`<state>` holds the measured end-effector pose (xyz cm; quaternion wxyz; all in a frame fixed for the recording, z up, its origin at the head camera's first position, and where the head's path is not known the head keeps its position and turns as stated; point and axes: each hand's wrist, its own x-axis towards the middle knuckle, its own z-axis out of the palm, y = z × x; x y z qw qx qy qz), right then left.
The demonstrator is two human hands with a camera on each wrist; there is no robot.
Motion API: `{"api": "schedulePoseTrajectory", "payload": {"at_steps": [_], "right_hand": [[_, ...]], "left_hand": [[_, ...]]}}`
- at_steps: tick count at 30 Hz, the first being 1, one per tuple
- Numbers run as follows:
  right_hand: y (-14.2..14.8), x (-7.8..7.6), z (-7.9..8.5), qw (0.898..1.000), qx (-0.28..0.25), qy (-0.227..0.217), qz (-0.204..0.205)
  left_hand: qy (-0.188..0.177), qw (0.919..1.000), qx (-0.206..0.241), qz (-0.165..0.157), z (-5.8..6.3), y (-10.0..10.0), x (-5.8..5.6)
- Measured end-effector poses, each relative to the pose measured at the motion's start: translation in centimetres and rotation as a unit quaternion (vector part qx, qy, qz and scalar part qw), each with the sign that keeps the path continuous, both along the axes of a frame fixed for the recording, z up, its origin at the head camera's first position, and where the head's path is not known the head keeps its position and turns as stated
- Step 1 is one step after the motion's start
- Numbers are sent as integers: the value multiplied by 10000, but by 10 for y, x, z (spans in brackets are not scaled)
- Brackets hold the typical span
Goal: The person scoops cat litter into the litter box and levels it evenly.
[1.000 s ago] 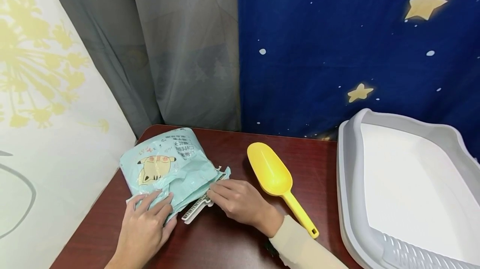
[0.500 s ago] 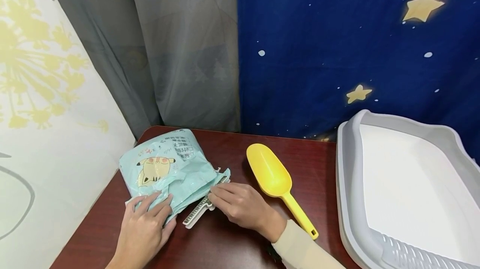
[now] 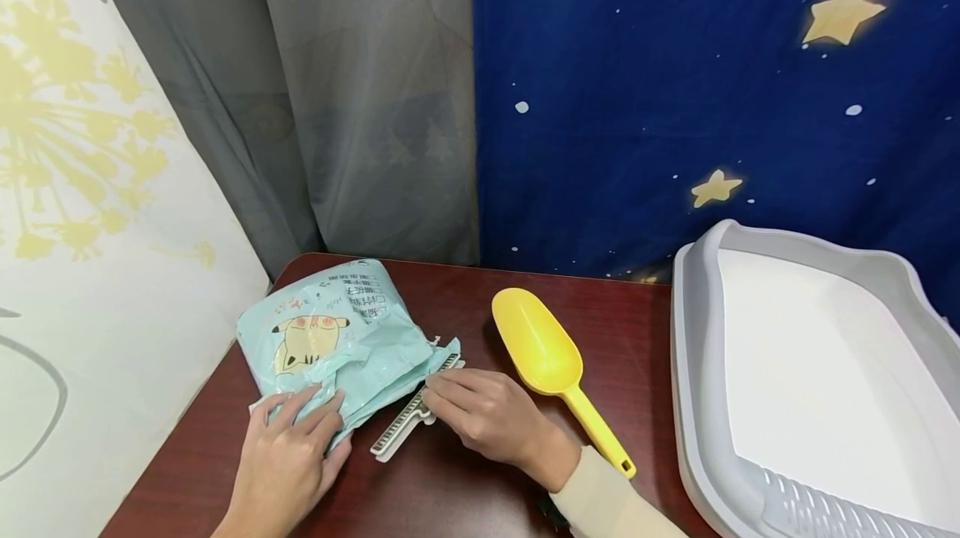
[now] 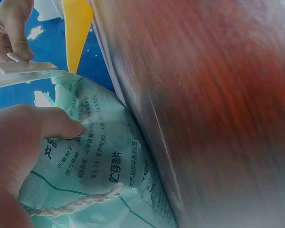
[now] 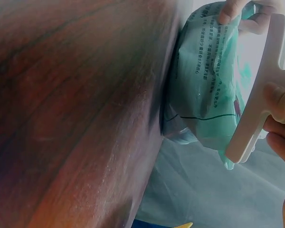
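A light blue-green plastic bag (image 3: 390, 346) printed with a cartoon character lies at the table's left side. My left hand (image 3: 292, 455) grips its near edge, fingers on top; the left wrist view shows the thumb pressed against the bag's printed side (image 4: 99, 142). By the handle at its middle, my right hand (image 3: 487, 417) pinches a long white bag clip (image 5: 259, 95) between thumb and fingers. The clip's near end stands apart from the bag's mouth, while its far end is still at the bag's corner (image 4: 64, 85). Part of the clip is hidden behind my right fingers.
A yellow scoop (image 3: 540, 346) lies right of my right hand, its handle close to my sleeve. Farther right stands a large grey and white litter box (image 3: 697, 371). Curtains hang behind the dark red table (image 3: 450, 496), and a white patterned surface (image 3: 112, 338) borders its left side.
The clip and my right hand have shifted slightly right and toward me, with the clip's near end swinging away from the bag's mouth. My left hand has stayed nearly still on the bag.
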<state>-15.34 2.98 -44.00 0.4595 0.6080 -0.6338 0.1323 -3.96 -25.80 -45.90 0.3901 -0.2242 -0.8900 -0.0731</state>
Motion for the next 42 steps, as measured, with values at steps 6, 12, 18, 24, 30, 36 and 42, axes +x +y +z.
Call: {"api": "schedulePoseTrajectory", "payload": {"at_steps": [6,12,18,24,30,36,42], "right_hand": [[5,2,3,10000,-73,-11,-38],[14,1,5,9986,-323,-410,-41],[25,-4,4,9823,-575,-1781,-23],[35,-7,4,9449,-1064,-3095,-71],[40,-5,4,8988,-1369,-4153,-297],[47,1,-1,8467,-1560,-5058,-538],[53,5,-4,8159,-1625,-5497,-751]], "left_hand": [[23,10000,12,-23,-2,-1,0],[26,10000,4,-19,-2,-2,0],[-13,10000,9,5,-3,-2,1],[-10,10000,22,-5,-3,-3,1],[-26,10000,27,-19,-3,-2,0],[-28,10000,45,-32,-2,-1,-1],[-34,10000,20,-23,-1,-1,-1]]}}
